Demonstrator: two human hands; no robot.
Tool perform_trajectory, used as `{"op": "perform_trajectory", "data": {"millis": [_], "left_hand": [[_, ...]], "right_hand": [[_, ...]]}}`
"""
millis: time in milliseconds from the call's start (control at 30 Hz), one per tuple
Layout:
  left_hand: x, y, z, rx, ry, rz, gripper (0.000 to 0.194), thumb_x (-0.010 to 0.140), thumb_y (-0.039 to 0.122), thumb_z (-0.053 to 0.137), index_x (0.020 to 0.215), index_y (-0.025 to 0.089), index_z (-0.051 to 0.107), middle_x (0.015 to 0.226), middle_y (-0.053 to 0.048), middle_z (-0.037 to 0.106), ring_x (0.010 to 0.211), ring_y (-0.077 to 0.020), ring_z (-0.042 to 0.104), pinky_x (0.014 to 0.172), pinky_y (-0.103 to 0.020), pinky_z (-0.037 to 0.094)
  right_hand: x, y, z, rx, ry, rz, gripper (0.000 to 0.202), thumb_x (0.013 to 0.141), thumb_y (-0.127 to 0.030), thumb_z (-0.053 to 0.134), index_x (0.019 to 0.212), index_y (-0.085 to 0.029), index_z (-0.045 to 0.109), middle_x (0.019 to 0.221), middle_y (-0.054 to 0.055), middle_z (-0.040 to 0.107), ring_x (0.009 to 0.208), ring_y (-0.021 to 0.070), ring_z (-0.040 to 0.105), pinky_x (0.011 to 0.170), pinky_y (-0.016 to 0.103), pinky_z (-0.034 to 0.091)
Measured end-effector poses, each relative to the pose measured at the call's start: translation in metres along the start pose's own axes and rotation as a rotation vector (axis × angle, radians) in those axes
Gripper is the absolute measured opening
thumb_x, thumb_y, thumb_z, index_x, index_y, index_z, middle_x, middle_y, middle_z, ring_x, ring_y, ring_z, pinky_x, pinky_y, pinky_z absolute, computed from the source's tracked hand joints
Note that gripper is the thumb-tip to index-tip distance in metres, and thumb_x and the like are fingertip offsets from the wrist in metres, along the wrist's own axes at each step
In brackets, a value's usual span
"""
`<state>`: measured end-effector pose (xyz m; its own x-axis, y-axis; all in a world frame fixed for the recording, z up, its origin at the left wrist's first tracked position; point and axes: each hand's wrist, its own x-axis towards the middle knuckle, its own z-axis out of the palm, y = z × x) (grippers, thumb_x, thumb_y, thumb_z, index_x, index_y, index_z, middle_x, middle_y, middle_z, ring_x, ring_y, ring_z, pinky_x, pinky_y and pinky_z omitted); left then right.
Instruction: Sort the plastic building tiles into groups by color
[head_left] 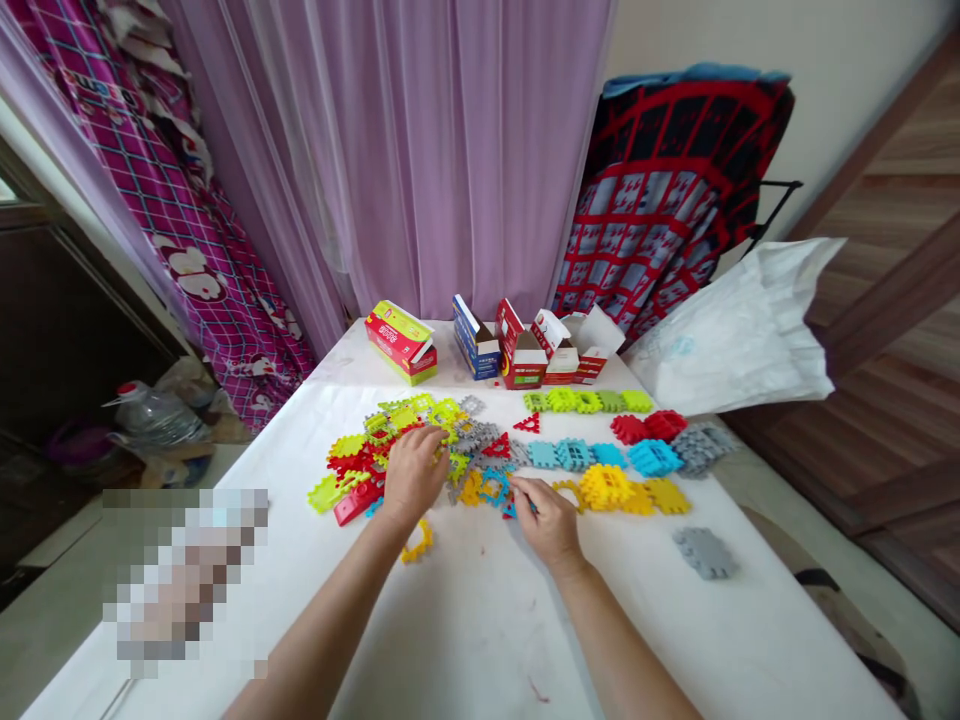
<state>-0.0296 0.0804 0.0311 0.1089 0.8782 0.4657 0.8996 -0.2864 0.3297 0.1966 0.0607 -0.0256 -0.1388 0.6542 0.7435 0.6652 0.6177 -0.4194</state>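
Note:
My left hand [415,470] reaches over a mixed pile of plastic interlocking building pieces [405,412], its fingers loosely bent and apart, with nothing seen in them. Curled closed, my right hand [547,520] is at the right end of the pile, beside a blue notched piece [495,487]; what its fingertips grip is hidden. Between the hands lie grey pieces [480,435] and a red triangle [497,447]. A yellow ring-shaped piece [418,541] sits below my left wrist.
Sorted rows of green [586,401], light blue [574,454] and yellow pieces [634,495] lie to the right, with red [649,428] and grey stacks [702,447]. Open cartons [523,355] stand behind. A white bag [739,330] leans at the right edge; a blurred object [187,575] lies left.

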Motion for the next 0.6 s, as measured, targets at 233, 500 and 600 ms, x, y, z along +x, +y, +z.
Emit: {"op": "perform_trajectory", "data": {"millis": [233,500,600], "left_hand": [[0.042,-0.016,0.0,0.192,-0.307,-0.073,0.037,0.085,0.031,0.056,0.119,0.02,0.063,0.124,-0.011,0.066,0.121,-0.0308,0.054,0.102,-0.045,0.038],[0.049,-0.022,0.007,0.2,-0.42,-0.175,0.038,0.08,0.035,0.061,0.115,0.022,0.064,0.115,-0.009,0.069,0.108,-0.027,0.062,0.092,-0.036,0.045],[0.049,-0.027,0.012,0.186,-0.403,-0.208,0.049,0.078,0.035,0.063,0.124,0.019,0.058,0.122,-0.012,0.065,0.113,-0.0273,0.06,0.095,-0.036,0.044]], "right_hand": [[-0.001,0.002,0.001,0.033,0.025,0.009,0.024,0.09,-0.016,0.047,0.094,-0.019,0.07,0.085,0.005,0.073,0.078,0.0171,0.07,0.073,0.027,0.055],[-0.001,0.004,0.002,0.043,0.007,0.038,0.025,0.09,-0.018,0.046,0.093,-0.019,0.071,0.085,0.005,0.074,0.078,0.017,0.07,0.072,0.026,0.055],[-0.001,0.004,0.002,0.044,0.01,0.041,0.026,0.09,-0.018,0.045,0.093,-0.019,0.071,0.085,0.005,0.074,0.078,0.0167,0.07,0.073,0.026,0.055]]}}
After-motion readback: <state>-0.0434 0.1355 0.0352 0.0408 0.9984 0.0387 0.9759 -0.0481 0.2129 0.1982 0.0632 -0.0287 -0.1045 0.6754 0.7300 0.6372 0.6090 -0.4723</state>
